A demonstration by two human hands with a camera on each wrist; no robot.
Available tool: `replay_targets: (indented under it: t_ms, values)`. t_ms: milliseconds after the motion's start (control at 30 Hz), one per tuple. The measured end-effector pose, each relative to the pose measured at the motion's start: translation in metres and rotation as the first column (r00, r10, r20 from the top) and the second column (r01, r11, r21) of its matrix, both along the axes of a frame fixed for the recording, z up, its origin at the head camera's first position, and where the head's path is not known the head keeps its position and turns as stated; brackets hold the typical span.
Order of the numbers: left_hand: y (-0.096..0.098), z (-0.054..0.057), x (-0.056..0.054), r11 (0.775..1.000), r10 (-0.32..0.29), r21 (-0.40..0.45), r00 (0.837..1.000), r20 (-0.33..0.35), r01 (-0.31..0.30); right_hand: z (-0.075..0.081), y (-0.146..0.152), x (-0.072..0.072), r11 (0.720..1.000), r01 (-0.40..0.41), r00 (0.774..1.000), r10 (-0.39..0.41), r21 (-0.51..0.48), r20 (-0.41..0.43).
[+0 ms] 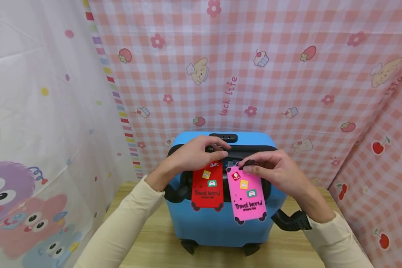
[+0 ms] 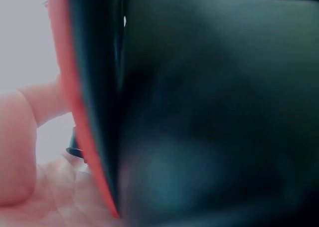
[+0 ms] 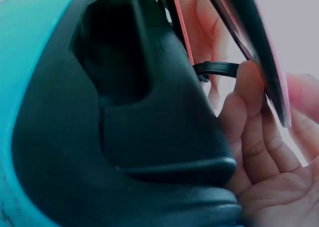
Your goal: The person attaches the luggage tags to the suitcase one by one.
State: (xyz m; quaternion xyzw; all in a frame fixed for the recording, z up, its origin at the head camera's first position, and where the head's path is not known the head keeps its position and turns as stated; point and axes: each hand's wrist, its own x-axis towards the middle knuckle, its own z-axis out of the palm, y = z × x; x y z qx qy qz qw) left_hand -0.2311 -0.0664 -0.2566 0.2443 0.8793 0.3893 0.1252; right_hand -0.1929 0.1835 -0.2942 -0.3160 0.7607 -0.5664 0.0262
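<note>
A blue hard-shell suitcase [image 1: 214, 227] with black trim stands in front of me. Against its front hangs a red luggage tag [image 1: 207, 199], its upper end under my left hand [image 1: 199, 150]. The left thumb and forefinger bend together at the tag's top, close to the black handle area, and the palm partly hides their hold. My right hand [image 1: 278, 169] pinches a pink luggage tag [image 1: 249, 208] at its top, beside the red one. A black strap [image 3: 222, 69] runs from the right fingers toward the suitcase's black trim [image 3: 164, 132].
Black wrist mounts [image 1: 291, 221] sit near the suitcase sides. Beneath its wheels [image 1: 252, 248] lies a wood-grain table [image 1: 150, 230]. A pink checked curtain [image 1: 271, 93] closes the back, and a white printed curtain [image 1: 53, 111] hangs at left.
</note>
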Motion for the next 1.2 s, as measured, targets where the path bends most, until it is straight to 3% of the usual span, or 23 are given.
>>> replay_targets:
  t_ms: [267, 467, 733, 1000, 1200]
  values:
    - [0.003, 0.001, -0.003, 1.000, -0.003, 0.014, 1.000, 0.022, 0.003, 0.000, 0.000, -0.001, 1.000, -0.022, 1.000, 0.022, 0.000, 0.004]
    - [0.002, 0.000, -0.003, 0.997, -0.025, 0.070, 0.999, 0.042, 0.022, 0.000, 0.000, -0.001, 1.000, -0.028, 0.999, 0.028, 0.007, 0.034]
    - [0.004, -0.003, -0.004, 0.995, -0.004, 0.103, 0.999, 0.038, 0.000, 0.001, 0.000, -0.001, 0.999, -0.039, 0.999, 0.039, 0.018, 0.035]
    - [0.005, -0.004, 0.002, 0.998, -0.006, 0.069, 0.998, -0.059, 0.010, 0.001, -0.001, -0.001, 0.999, -0.047, 0.998, 0.046, 0.019, 0.032]
    - [0.009, -0.001, 0.008, 1.000, -0.007, 0.011, 0.988, -0.152, 0.008, 0.001, 0.000, -0.001, 0.999, -0.052, 0.999, 0.051, 0.016, 0.018]
